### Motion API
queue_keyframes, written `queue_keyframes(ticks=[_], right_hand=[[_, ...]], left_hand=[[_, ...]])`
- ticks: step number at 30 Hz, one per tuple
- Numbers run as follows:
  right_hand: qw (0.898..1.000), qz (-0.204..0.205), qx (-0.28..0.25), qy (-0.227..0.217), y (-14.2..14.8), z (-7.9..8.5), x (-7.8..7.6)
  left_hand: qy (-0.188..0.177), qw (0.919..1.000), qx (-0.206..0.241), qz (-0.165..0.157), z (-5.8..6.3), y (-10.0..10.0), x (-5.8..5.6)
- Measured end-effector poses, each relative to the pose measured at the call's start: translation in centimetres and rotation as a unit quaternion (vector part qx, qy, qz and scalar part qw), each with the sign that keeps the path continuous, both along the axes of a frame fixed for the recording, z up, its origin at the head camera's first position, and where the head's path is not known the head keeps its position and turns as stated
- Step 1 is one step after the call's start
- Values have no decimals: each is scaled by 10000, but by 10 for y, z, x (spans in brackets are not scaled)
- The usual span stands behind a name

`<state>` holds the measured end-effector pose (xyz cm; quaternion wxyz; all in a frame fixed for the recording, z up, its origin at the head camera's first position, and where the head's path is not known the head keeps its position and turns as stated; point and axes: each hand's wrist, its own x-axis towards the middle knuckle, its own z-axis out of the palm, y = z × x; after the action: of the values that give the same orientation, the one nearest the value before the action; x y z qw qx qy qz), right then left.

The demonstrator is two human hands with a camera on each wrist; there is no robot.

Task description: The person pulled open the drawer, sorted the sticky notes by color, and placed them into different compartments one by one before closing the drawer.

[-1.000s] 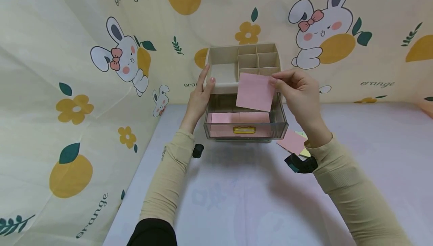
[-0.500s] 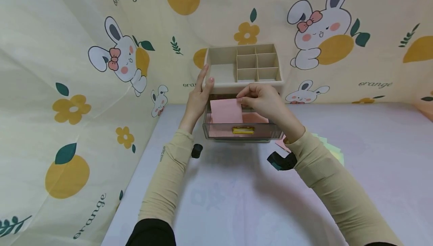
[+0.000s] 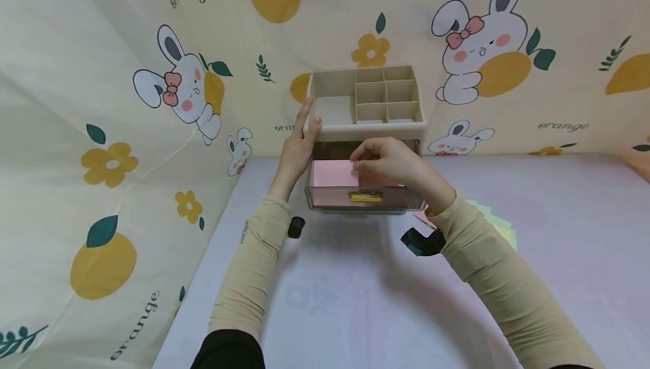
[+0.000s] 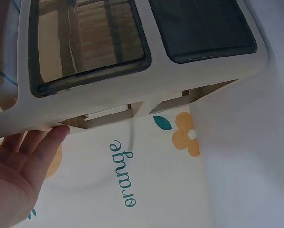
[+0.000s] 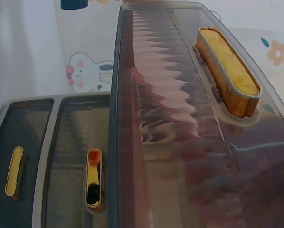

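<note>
My right hand (image 3: 391,161) pinches the upper right corner of a pink sticky note (image 3: 335,174) low inside the pulled-out drawer (image 3: 330,198). More pink paper shows in that smoky clear drawer, partly hidden behind my fingers. With fingers extended, my left hand (image 3: 298,149) rests against the left side of a cream desktop organizer (image 3: 370,131). In the left wrist view, the left hand's fingers (image 4: 47,147) touch the organizer's edge. Close up in the right wrist view is the drawer's gold handle (image 5: 230,71), with pink paper behind the clear plastic.
Divided compartments (image 3: 372,92) fill the organizer's top. Lower drawers with gold handles (image 5: 93,180) appear in the right wrist view. Green and yellow notes (image 3: 495,222) lie on the table, partly covered by the right sleeve. A rabbit-and-orange printed cloth (image 3: 330,19) hangs behind.
The right hand has moved left and down, bringing the pink note from above the drawer's right side into its left part. The left hand has stayed on the organizer.
</note>
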<state>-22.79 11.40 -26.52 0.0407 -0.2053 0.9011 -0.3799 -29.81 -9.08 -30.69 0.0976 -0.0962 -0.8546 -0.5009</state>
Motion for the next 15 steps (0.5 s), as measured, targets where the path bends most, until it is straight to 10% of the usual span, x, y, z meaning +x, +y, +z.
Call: queue_keyframes(ticks=[15], right_hand=[[9980,-370,492,172,0,-1,-1]], left_hand=[[87,9999,-56,-4,-1,1,0]])
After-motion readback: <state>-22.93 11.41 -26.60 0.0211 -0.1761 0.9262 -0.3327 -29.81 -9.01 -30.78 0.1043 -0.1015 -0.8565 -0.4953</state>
